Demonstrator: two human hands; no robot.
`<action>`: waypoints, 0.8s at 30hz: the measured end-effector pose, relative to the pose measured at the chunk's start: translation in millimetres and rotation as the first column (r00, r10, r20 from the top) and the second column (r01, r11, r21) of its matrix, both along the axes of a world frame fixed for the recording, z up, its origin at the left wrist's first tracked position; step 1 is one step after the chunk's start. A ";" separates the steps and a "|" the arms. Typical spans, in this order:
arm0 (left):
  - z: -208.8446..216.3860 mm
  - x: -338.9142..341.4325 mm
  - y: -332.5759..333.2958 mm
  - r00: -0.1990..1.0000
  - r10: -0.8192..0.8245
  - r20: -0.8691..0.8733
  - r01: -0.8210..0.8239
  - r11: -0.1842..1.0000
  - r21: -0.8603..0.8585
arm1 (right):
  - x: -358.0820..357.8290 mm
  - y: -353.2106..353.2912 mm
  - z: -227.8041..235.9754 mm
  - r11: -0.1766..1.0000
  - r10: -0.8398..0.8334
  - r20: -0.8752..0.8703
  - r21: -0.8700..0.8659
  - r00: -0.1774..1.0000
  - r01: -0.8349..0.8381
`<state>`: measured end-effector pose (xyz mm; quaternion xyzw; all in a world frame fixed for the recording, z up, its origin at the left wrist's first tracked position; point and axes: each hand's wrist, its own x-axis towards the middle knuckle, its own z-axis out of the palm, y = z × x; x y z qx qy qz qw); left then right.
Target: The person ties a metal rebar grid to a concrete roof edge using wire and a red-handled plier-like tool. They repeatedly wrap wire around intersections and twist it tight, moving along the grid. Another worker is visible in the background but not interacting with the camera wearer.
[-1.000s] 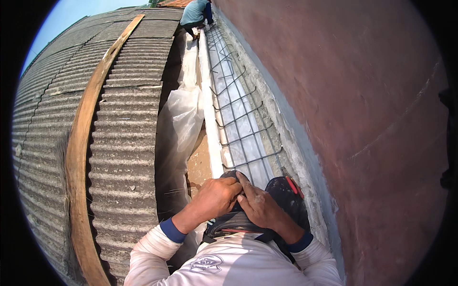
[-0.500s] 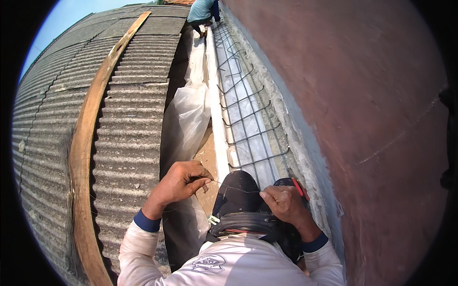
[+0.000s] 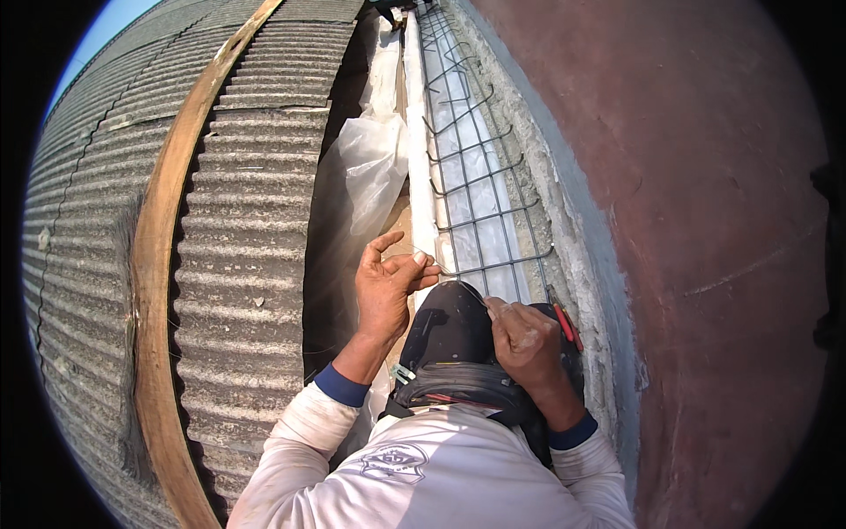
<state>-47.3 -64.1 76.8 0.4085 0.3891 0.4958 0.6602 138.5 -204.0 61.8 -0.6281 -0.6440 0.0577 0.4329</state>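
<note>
A thin piece of wire (image 3: 461, 284) stretches between my hands, above my dark-trousered knee. My left hand (image 3: 388, 286) pinches one end with the thumb against the fingers, its index finger lifted and bent. My right hand (image 3: 527, 342) is closed on the other end, palm down, the fingertips pointing at the wire. Just beyond my knees lies a steel rebar mesh (image 3: 476, 189) with hooked bar ends. Red-handled pliers (image 3: 567, 324) rest beside my right hand, their jaws hidden.
A reddish-brown wall (image 3: 705, 220) rises on the right above a rough concrete ledge (image 3: 577, 234). On the left is a corrugated roof (image 3: 251, 238) with a long wooden plank (image 3: 154, 291). Clear plastic sheeting (image 3: 370, 172) hangs in the gap. Another person (image 3: 388, 11) is partly visible at the far end.
My left hand has moved up and to the right, its palm turning into view, drawing nearer my right hand. The view has tilted down, so less of the far person shows.
</note>
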 end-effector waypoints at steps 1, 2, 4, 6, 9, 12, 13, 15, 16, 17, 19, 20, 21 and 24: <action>-3.4 2.9 0.2 0.999 0.029 0.024 -0.028 1.000 -0.012 | -0.9 -0.7 -0.4 1.000 -0.013 0.014 -0.020 1.000 0.013; -6.5 4.4 0.3 0.997 0.016 0.072 -0.013 0.999 -0.043 | -1.7 -1.0 -0.8 0.999 -0.024 0.020 -0.035 1.000 0.025; -11.5 4.9 -0.4 0.986 -0.004 0.167 0.021 0.994 -0.104 | -2.7 -1.2 -1.8 0.999 -0.034 -0.021 0.027 0.999 0.034; -14.9 3.7 -2.0 0.961 -0.070 0.267 0.101 0.989 -0.107 | -2.6 -0.9 -3.1 0.998 -0.031 -0.055 0.061 0.998 0.034; -17.8 3.3 -5.9 0.898 -0.136 0.417 0.196 0.975 -0.104 | -2.3 -1.1 -5.4 0.999 -0.012 -0.086 0.046 0.996 0.016; -19.6 7.5 -8.6 0.879 -0.172 0.445 0.240 0.966 -0.100 | -3.7 -1.6 -8.4 1.000 -0.011 -0.144 0.002 0.990 0.011; -20.4 9.8 -9.5 0.892 -0.178 0.416 0.236 0.967 -0.093 | -4.7 -1.4 -9.6 1.000 -0.014 -0.175 -0.010 0.984 0.013; -21.3 14.5 -11.2 0.920 -0.192 0.341 0.230 0.970 -0.074 | -6.2 -0.6 -11.2 0.999 -0.035 -0.195 -0.019 0.980 0.032; -21.8 17.0 -12.5 0.934 -0.200 0.296 0.228 0.972 -0.062 | -6.5 0.1 -11.6 0.999 -0.051 -0.183 -0.015 0.982 0.049; -22.2 19.0 -13.7 0.943 -0.207 0.259 0.226 0.973 -0.047 | -6.4 0.6 -11.5 0.997 -0.073 -0.185 -0.014 0.980 0.071; -23.6 23.1 -16.5 0.953 -0.186 0.240 0.208 0.976 -0.067 | -5.1 1.3 -9.9 0.995 -0.102 -0.053 0.000 0.993 0.102; -24.4 24.4 -17.1 0.958 -0.167 0.232 0.191 0.978 -0.087 | -3.9 1.3 -8.4 0.993 -0.120 0.006 0.004 0.993 0.120; -25.3 24.9 -17.3 0.962 -0.161 0.219 0.186 0.978 -0.099 | -2.2 0.7 -6.4 0.996 -0.073 0.064 -0.042 0.995 0.076; -27.1 20.5 -12.1 0.970 -0.153 0.191 0.185 0.969 -0.164 | 1.7 -1.4 0.9 0.991 0.095 0.099 -0.106 0.991 -0.084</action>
